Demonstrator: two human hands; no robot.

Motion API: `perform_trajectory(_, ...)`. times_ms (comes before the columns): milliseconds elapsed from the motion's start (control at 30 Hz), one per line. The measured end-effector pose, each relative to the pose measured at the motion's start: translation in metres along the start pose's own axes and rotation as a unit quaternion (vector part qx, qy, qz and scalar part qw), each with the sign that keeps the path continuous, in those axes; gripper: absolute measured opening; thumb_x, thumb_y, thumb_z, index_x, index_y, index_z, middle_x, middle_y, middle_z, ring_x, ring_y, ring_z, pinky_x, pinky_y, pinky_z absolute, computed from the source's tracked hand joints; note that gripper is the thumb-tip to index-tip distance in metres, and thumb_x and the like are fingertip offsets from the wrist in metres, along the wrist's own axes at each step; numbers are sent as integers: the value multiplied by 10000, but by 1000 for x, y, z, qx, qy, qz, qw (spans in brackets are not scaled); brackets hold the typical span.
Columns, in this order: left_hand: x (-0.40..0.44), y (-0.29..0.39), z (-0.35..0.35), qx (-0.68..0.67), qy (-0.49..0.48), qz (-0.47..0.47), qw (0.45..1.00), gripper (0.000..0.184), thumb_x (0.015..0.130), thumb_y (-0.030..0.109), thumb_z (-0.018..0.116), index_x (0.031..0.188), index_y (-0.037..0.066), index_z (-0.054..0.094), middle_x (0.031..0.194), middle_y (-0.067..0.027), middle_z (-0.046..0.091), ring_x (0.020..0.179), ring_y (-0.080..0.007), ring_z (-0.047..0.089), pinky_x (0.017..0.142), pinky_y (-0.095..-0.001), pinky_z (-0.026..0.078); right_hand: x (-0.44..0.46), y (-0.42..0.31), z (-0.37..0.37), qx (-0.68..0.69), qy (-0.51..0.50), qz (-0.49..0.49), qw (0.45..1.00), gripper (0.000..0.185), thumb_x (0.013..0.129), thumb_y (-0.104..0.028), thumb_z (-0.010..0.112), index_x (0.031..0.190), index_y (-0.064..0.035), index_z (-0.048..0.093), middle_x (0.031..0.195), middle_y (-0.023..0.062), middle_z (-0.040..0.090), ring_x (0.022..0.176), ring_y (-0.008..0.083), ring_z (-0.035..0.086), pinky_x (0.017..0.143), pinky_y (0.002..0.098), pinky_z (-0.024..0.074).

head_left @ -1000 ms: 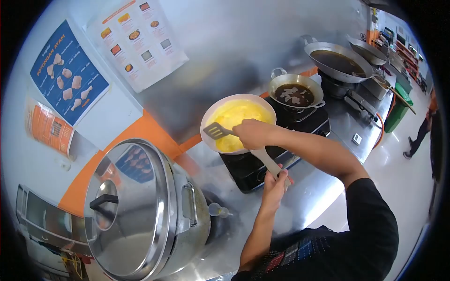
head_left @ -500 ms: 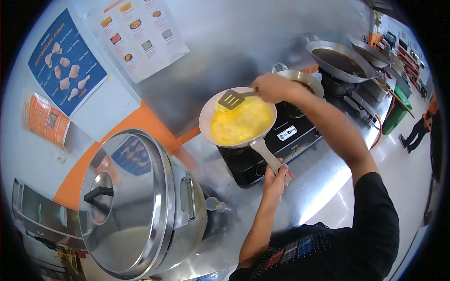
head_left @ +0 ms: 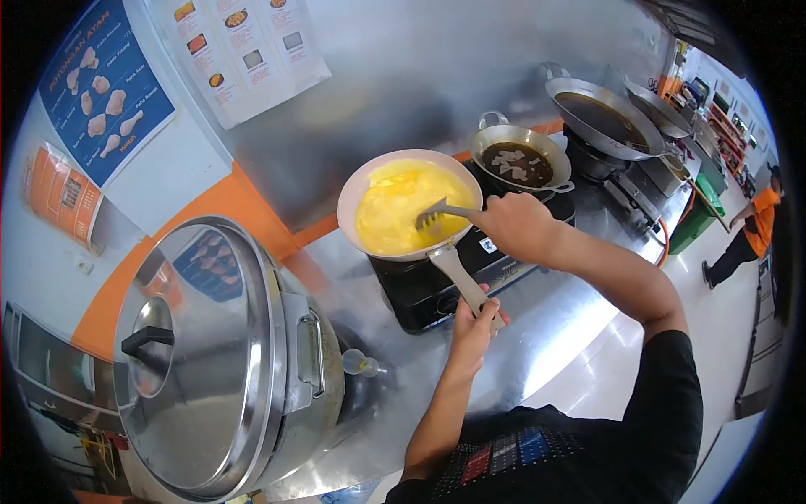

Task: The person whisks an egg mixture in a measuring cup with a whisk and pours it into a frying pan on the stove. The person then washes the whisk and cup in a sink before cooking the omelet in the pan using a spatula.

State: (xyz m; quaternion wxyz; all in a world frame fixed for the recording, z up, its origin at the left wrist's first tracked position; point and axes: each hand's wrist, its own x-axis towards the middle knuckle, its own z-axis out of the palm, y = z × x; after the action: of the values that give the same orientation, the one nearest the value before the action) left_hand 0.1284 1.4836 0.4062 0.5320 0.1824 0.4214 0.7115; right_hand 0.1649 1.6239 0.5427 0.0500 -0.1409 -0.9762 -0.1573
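Yellow egg (head_left: 395, 220) spreads over the bottom of a pale pan (head_left: 346, 210), which sits on a black stove (head_left: 411, 304). My left hand (head_left: 474, 326) is wrapped round the end of the pan's handle (head_left: 457, 273). My right hand (head_left: 518, 225) grips a grey slotted spatula (head_left: 431, 213), whose blade touches the egg near the pan's right side. Just behind my right hand, a small wok (head_left: 491, 141) holds dark liquid with pale pieces in it.
A large lidded steel pot (head_left: 210, 353) stands at the left. Bigger woks (head_left: 651, 134) of dark liquid are at the back right. A small clear cup (head_left: 356, 362) lies beside the pot. A person in orange (head_left: 762, 220) stands at the far right.
The spatula has gone from the pan's left side to its far side, then down to the right part of the egg. My left hand keeps its hold on the handle.
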Motion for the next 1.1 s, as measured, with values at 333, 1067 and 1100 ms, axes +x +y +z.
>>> perform_trajectory(333, -2, 1, 0, 8, 10, -1, 1000, 336, 884, 134, 544, 1165, 59, 374, 738, -31, 551, 619, -92, 541, 469, -204, 339, 73, 6, 40, 16, 51, 48, 997, 304, 789, -86, 529, 1077, -139, 612, 774, 98, 640, 717, 246, 653, 570, 357, 528)
perform_trajectory(1067, -2, -4, 5, -43, 47, 16, 998, 309, 853, 122, 556, 1132, 73, 433, 709, -41, 541, 596, -96, 500, 468, -222, 294, 144, -68, -42, -147, -131, -164, 967, 160, 676, -148, 640, 820, -129, 707, 806, 55, 672, 728, 235, 640, 566, 361, 490)
perform_trajectory(1100, -3, -4, 6, -46, 56, 18, 997, 307, 851, 119, 555, 1130, 70, 438, 709, -40, 539, 600, -97, 501, 468, -223, 295, 149, -59, -19, -153, -141, -153, 966, 159, 677, -154, 644, 820, -127, 706, 804, 54, 672, 717, 231, 641, 563, 354, 490)
